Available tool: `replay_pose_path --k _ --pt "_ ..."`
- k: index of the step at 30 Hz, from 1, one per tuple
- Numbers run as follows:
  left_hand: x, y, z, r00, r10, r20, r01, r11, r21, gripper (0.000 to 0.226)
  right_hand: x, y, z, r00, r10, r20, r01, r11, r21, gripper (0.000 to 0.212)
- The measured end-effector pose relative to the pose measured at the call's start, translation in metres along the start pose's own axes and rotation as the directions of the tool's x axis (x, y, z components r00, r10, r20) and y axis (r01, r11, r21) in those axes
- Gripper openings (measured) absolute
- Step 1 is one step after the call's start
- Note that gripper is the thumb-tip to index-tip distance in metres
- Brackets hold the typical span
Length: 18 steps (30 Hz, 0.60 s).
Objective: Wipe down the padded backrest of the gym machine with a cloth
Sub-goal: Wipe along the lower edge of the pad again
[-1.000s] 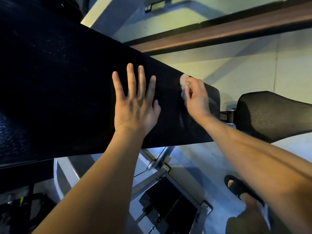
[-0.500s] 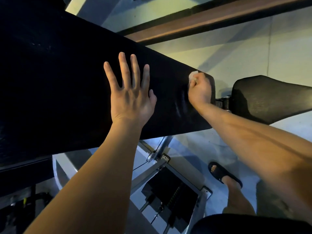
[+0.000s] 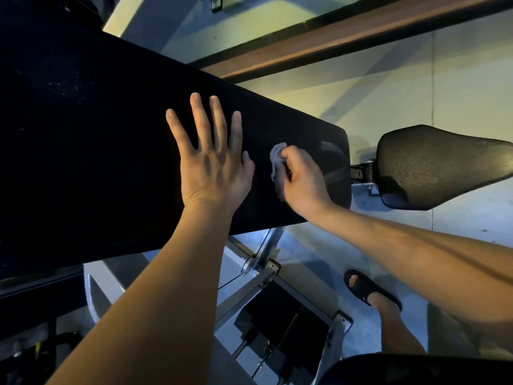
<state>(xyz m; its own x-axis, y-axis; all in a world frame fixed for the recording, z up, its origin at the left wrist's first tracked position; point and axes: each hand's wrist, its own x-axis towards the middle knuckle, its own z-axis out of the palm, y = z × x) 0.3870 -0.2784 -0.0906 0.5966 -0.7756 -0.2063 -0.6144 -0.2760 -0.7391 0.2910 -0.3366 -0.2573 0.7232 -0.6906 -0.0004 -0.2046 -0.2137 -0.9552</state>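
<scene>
Black backrest pad (image 3: pixel 97 168), mid-wipe: my right hand (image 3: pixel 304 183) is pinching the cloth (image 3: pixel 277 158) in its grip; left hand (image 3: pixel 213 165) is bracing flat, fingers spread. Next, probably sweeping left.

Pale floor (image 3: pixel 311 262), brown rail (image 3: pixel 333 43), dim bluish light.

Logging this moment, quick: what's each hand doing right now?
Left hand: open, flat on the backrest.
Right hand: gripping the cloth against the backrest.
</scene>
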Motion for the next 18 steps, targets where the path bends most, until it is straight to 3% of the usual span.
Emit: replay_pose_path --k 2,5,7,9,12,13,15,16,17,18 --pt "-0.001 0.000 -0.001 1.000 0.004 0.005 -0.004 1.000 0.001 0.071 -0.001 0.017 -0.008 0.998 -0.033 0.054 0.036 0.997 -0.062 0.010" --pt "0.000 0.000 0.001 1.000 0.008 -0.004 -0.008 1.000 0.002 0.071 0.012 0.043 -0.012 0.946 0.323 -0.030 -0.324 0.942 -0.085 0.011" --pt "0.000 0.001 0.001 1.000 0.013 -0.001 -0.013 1.000 0.004 0.071 0.010 0.034 -0.005 0.907 0.414 -0.072 -0.419 0.903 -0.094 0.011" --pt "0.000 0.001 0.002 1.000 0.008 -0.003 -0.008 1.000 0.004 0.071 -0.003 0.007 -0.001 0.953 0.304 -0.013 -0.304 0.953 -0.016 0.008" --pt "0.001 0.001 0.002 1.000 0.005 -0.004 -0.005 1.000 0.004 0.071 -0.026 -0.009 -0.009 0.990 0.007 0.138 -0.013 0.999 0.043 0.004" --pt "0.001 0.002 0.001 1.000 0.004 0.000 -0.004 1.000 0.004 0.071 -0.026 -0.008 -0.014 0.989 0.015 0.144 -0.026 0.997 0.075 0.008" --pt "0.001 0.002 0.001 1.000 0.000 -0.004 0.000 1.000 0.007 0.071 -0.020 0.004 -0.019 0.943 0.330 0.051 -0.332 0.911 0.243 0.020" --pt "0.001 0.002 0.002 1.000 0.000 -0.005 0.000 1.000 0.007 0.071 -0.017 0.009 -0.019 0.850 0.525 0.029 -0.510 0.810 0.288 0.028" --pt "0.001 0.002 0.002 1.000 0.000 -0.006 0.000 1.000 0.004 0.071 -0.015 0.011 -0.015 0.770 0.638 0.020 -0.617 0.736 0.279 0.031" --pt "0.001 0.002 0.002 1.000 -0.002 -0.008 0.002 1.000 0.002 0.071 -0.017 0.011 -0.009 0.771 0.636 -0.008 -0.622 0.756 0.204 0.028"
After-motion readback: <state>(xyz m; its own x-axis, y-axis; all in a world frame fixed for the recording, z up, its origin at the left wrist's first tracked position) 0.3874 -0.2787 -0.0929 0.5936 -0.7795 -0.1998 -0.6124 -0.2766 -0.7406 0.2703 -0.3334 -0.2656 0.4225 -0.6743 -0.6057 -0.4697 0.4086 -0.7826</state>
